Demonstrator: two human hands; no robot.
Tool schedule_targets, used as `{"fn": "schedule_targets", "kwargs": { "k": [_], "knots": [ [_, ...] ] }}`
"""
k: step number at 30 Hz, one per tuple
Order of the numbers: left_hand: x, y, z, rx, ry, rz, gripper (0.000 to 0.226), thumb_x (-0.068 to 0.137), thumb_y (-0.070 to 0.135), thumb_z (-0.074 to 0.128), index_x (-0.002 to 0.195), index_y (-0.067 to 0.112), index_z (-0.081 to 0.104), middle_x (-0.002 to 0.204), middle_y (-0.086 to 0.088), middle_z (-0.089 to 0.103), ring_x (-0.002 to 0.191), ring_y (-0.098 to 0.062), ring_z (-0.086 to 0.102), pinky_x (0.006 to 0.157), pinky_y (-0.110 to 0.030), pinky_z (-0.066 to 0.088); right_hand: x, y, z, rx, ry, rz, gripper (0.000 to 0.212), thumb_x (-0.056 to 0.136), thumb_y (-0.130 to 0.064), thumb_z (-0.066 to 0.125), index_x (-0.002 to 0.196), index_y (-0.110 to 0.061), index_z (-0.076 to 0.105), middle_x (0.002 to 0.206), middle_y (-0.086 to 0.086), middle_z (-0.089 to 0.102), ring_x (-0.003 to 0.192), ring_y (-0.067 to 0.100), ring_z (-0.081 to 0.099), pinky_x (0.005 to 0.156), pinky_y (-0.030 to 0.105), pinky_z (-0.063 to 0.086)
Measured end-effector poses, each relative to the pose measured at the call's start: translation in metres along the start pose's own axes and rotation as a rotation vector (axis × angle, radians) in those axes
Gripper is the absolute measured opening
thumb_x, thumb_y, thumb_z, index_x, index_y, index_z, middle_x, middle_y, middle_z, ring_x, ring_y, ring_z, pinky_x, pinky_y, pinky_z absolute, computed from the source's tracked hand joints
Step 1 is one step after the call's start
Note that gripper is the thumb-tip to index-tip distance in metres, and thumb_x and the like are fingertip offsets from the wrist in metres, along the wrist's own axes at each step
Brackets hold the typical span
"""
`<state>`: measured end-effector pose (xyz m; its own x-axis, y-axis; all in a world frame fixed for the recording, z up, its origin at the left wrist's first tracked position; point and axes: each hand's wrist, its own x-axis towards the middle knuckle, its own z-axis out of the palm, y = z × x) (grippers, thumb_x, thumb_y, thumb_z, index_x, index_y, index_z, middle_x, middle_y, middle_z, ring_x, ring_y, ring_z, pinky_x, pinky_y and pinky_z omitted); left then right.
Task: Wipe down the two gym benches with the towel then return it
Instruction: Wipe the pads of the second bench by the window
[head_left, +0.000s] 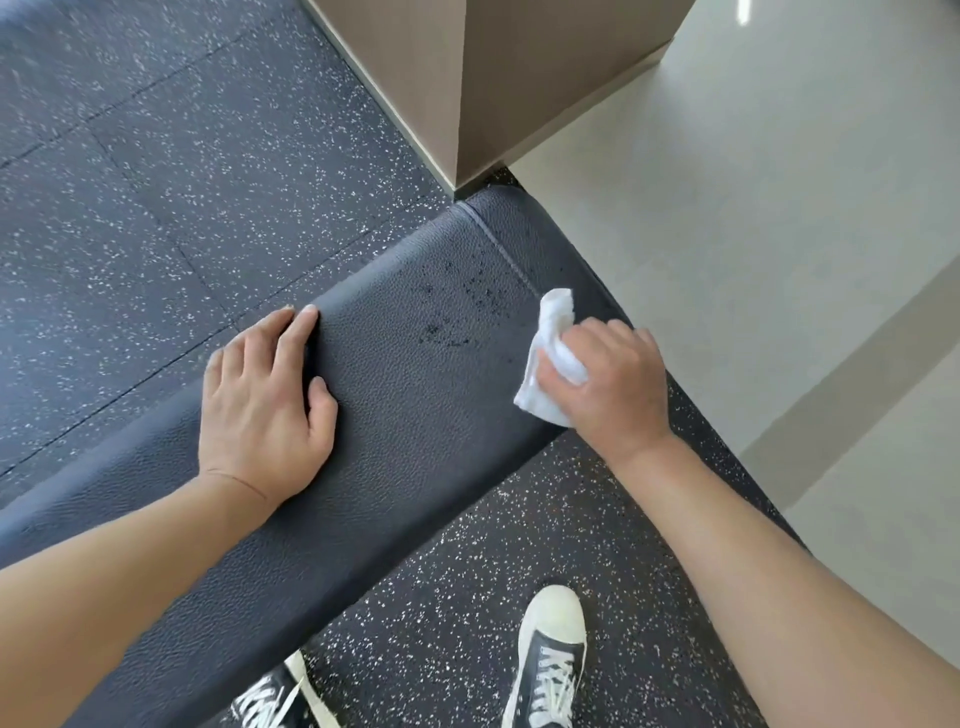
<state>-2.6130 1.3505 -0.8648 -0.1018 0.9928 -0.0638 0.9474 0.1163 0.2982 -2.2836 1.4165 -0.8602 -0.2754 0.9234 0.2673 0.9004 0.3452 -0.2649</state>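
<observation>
Towel (550, 358) in right hand (613, 379) on bench (415, 415)

I see my right grip (605, 379) bunching the white towel (550, 353) against the dark padded surface (415, 415) at center frame, while my left grip (265, 395) lies flat on its left edge. Sneakers (548, 660) show at bottom.
</observation>
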Motion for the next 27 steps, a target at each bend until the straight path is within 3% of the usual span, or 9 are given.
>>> {"fn": "schedule_targets", "kwargs": {
  "k": [4, 6, 9, 12, 16, 21, 24, 27],
  "knots": [
    [-0.001, 0.0, 0.0, 0.002, 0.002, -0.006, 0.067, 0.093, 0.038, 0.039, 0.157, 0.019, 0.036, 0.152, -0.01, 0.044, 0.133, -0.04, 0.045, 0.117, -0.056, 0.032, -0.004, -0.055, 0.013, 0.042, 0.002, 0.09, 0.026, 0.087, -0.034, 0.069, 0.075, -0.015, 0.056, 0.066, 0.001, 0.048, 0.06, 0.026, 0.043, 0.059, 0.037, 0.027],
    [-0.001, 0.0, 0.0, 0.003, 0.0, -0.008, 0.067, 0.092, 0.037, 0.039, 0.157, 0.02, 0.035, 0.153, -0.01, 0.043, 0.133, -0.04, 0.045, 0.117, -0.056, 0.032, -0.009, -0.107, 0.028, 0.072, -0.03, -0.014, 0.017, 0.082, -0.03, 0.07, 0.079, -0.016, 0.062, 0.066, 0.001, 0.05, 0.061, 0.027, 0.046, 0.061, 0.038, 0.023],
    [-0.002, -0.002, 0.001, 0.0, -0.001, -0.007, 0.066, 0.094, 0.035, 0.039, 0.159, 0.021, 0.035, 0.154, -0.009, 0.042, 0.133, -0.039, 0.045, 0.116, -0.055, 0.032, -0.016, -0.168, 0.045, 0.149, -0.108, -0.154, 0.017, 0.078, -0.03, 0.076, 0.083, -0.017, 0.066, 0.07, 0.001, 0.057, 0.064, 0.028, 0.052, 0.06, 0.04, 0.029],
    [-0.001, -0.003, 0.003, 0.003, 0.011, -0.006, 0.065, 0.095, 0.033, 0.038, 0.159, 0.021, 0.035, 0.154, -0.008, 0.041, 0.133, -0.038, 0.045, 0.115, -0.052, 0.031, -0.014, -0.165, 0.045, 0.208, -0.127, -0.24, 0.02, 0.081, -0.034, 0.075, 0.083, -0.016, 0.066, 0.072, 0.0, 0.058, 0.065, 0.025, 0.051, 0.061, 0.039, 0.033],
    [0.0, -0.002, 0.002, 0.024, 0.014, 0.007, 0.065, 0.094, 0.031, 0.038, 0.157, 0.018, 0.037, 0.152, -0.01, 0.044, 0.131, -0.04, 0.047, 0.114, -0.054, 0.033, -0.006, -0.108, 0.03, 0.099, -0.115, -0.411, 0.007, 0.083, -0.023, 0.067, 0.084, -0.016, 0.066, 0.067, -0.001, 0.049, 0.061, 0.024, 0.046, 0.059, 0.039, 0.03],
    [0.0, -0.001, 0.001, 0.022, 0.016, 0.004, 0.064, 0.094, 0.031, 0.04, 0.157, 0.017, 0.038, 0.152, -0.011, 0.044, 0.132, -0.039, 0.046, 0.117, -0.053, 0.03, 0.018, -0.012, 0.013, 0.003, -0.034, -0.21, 0.018, 0.094, -0.032, 0.066, 0.091, -0.017, 0.057, 0.065, 0.0, 0.044, 0.059, 0.026, 0.042, 0.059, 0.037, 0.027],
    [0.0, -0.002, 0.0, 0.022, 0.003, 0.006, 0.064, 0.095, 0.031, 0.04, 0.157, 0.017, 0.038, 0.152, -0.011, 0.044, 0.132, -0.039, 0.046, 0.117, -0.054, 0.032, 0.04, -0.024, 0.023, -0.035, -0.008, -0.043, 0.024, 0.093, -0.033, 0.067, 0.082, -0.02, 0.05, 0.064, 0.001, 0.045, 0.058, 0.026, 0.041, 0.062, 0.034, 0.021],
    [0.001, -0.002, -0.001, 0.022, -0.01, 0.005, 0.065, 0.094, 0.032, 0.04, 0.157, 0.017, 0.037, 0.152, -0.011, 0.045, 0.133, -0.039, 0.046, 0.117, -0.055, 0.032, 0.084, -0.064, 0.045, -0.025, 0.015, 0.095, 0.023, 0.09, -0.034, 0.067, 0.078, -0.017, 0.057, 0.065, 0.002, 0.054, 0.06, 0.028, 0.049, 0.063, 0.034, 0.022]
  ]
}}
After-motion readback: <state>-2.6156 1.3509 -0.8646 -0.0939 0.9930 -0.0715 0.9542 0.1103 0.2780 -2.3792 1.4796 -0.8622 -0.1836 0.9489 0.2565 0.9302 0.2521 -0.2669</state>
